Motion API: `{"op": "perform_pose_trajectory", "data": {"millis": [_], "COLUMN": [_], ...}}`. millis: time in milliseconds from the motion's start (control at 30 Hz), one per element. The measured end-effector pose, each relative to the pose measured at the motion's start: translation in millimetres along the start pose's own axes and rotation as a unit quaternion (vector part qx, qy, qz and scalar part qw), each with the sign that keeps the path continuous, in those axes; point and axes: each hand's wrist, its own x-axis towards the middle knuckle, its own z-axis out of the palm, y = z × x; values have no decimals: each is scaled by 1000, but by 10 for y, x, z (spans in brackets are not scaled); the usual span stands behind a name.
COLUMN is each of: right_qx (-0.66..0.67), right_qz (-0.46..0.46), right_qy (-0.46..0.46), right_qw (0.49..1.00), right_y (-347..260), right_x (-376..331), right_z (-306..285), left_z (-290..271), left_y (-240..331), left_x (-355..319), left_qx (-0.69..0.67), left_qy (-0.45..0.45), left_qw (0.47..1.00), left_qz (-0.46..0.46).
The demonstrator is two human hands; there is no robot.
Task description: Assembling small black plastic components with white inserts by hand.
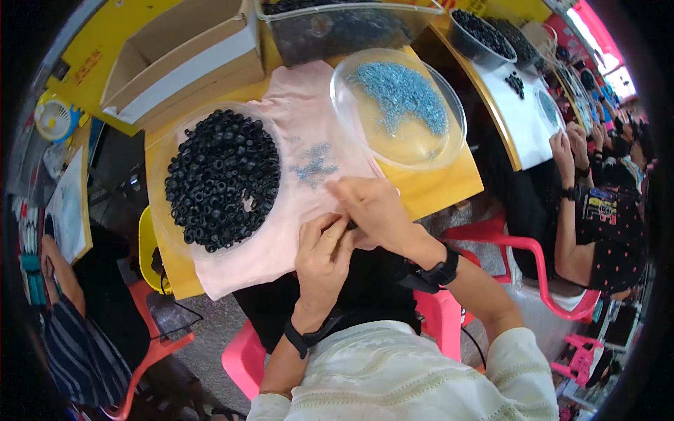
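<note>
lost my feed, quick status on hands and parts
Left hand and right hand pinch a small black ring over pink cloth. Loose blue washers just beyond fingers.

- Yellow-topped work table (pixel 449 184): bare surface shows along the right and front edges.
- Pale pink cloth (pixel 295 210): spread over the table's middle, its lower edge hanging over the front.
- Clear round plastic bowl of black rings (pixel 222 179): stands on the cloth, left side.
- Clear round plastic bowl of small blue-grey metal parts (pixel 397 105): right of the cloth, partly overhanging the table edge.
- Loose blue-grey parts (pixel 314 165): scattered on the cloth between the bowls.
- Open cardboard box (pixel 184 57): at the far left.
- Clear rectangular tub of dark parts (pixel 344 28): at the far edge.
</note>
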Motion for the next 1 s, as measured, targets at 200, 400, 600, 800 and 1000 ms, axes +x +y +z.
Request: {"op": "perform_pose_trajectory", "data": {"millis": [200, 400, 600, 800, 1000], "right_qx": [194, 248, 167, 124, 27], "right_qz": [86, 71, -26, -29, -78], "right_qy": [-5, 3, 44, -61, 32], "right_qw": [977, 966, 985, 990, 996], "right_y": [-369, -662, -666, -826, -894], "right_x": [-63, -197, -275, -320, -379], "right_z": [-436, -587, -576, -679, -526], "left_z": [-292, -306, -202, -376, -280], "left_y": [166, 275, 395, 341, 383], "left_x": [11, -96, -215, -292, -289], "left_qx": [-420, -643, -640, -510, -581], "left_qy": [7, -32, -64, -68, -56], "left_qw": [871, 707, 713, 831, 772], "left_qz": [-256, -292, -279, -209, -252]}}
